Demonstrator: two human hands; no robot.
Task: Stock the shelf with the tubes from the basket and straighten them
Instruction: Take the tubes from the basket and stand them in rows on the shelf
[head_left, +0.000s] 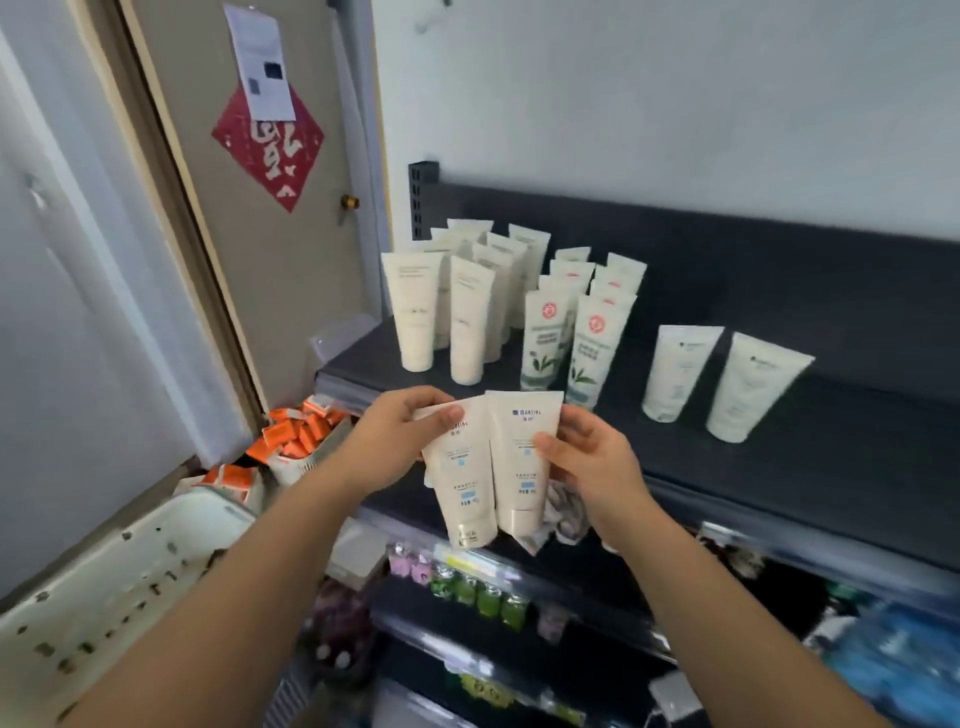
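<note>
Tubes are recorded in two places: standing on the dark shelf (831, 426) across the middle of the frame, and held in front of its front edge. At lower left sits a white perforated basket (119, 571); its contents cannot be seen. Right of it, orange packets (296, 436) are piled near the door. At centre, the left hand (400, 441) grips the crimped top of the left tube (460, 478), thumb across its face. That tube is tilted and touches the right tube (522, 457) along one edge. The right hand (592, 457) grasps the right tube by its right edge, thumb on the front. Both held tubes hang cap down. On the shelf, from the left, a cluster of plain cream tubes (415, 312) stands on its caps in uneven rows. Just beside it, the leaf-printed tubes (543, 338) with red seals stand in two files. Well apart to the right is a pair of white tubes (678, 371), side by side and not touching. Goods on the lower shelves are too blurred to identify.
</note>
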